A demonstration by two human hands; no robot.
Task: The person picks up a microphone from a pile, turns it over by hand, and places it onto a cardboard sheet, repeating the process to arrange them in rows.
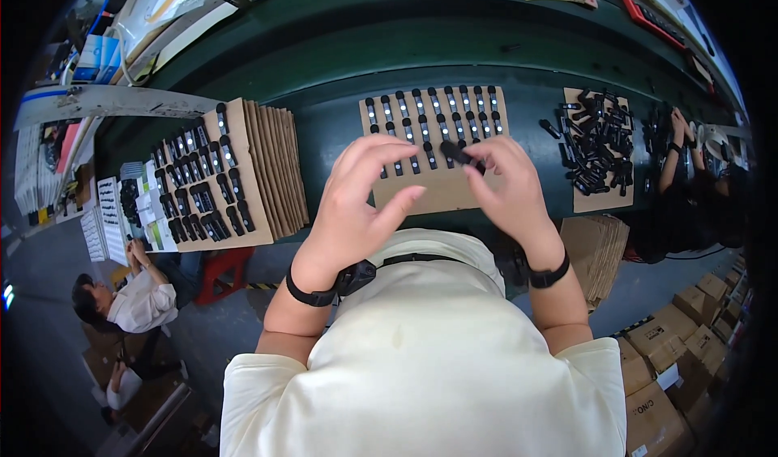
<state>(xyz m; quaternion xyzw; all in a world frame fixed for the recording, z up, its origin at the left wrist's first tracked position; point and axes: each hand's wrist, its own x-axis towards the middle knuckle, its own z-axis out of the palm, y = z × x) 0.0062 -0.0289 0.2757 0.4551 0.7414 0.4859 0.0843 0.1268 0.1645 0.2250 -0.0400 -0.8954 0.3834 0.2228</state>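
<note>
Currently, head view: the right hand (pixel 510 190) is pinching a small black stick-shaped device (pixel 459 154) at its end, grip clamped on it, over the cardboard sheet (pixel 442 191) carrying rows of like devices on the green tabletop (pixel 340 133). The left hand (pixel 356 206) is hovering beside it, fingers apart and holding nothing. Item is likely handling light, rigid and smooth; holding it along its narrow sides seems best.

A small black oblong plastic piece (pixel 455 153) was held tilted, pinched at its right end, above a flat brown cardboard sheet (pixel 438 191). On the sheet, similar black pieces with pale marks (pixel 429 110) were laid upright in neat rows (its near part bare).
</note>
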